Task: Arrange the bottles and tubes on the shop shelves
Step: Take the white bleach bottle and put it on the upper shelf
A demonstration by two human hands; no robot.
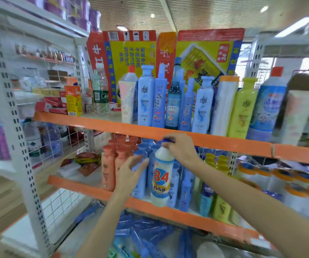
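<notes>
Right hand (180, 148) pinches the 84 bottle (162, 178) by its cap, dangling it just below the orange shelf edge (224, 142), probably for placing. Left hand (129, 173), fingers loosely spread, steadies blue bottles (140, 183).

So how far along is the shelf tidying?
Partly done. The top shelf already has bottles standing in a row. In hand: the right hand holds a white 84 bottle by its cap, while the left hand touches the blue bottles. Left: loose blue tubes lie jumbled on the bottom shelf.
</notes>
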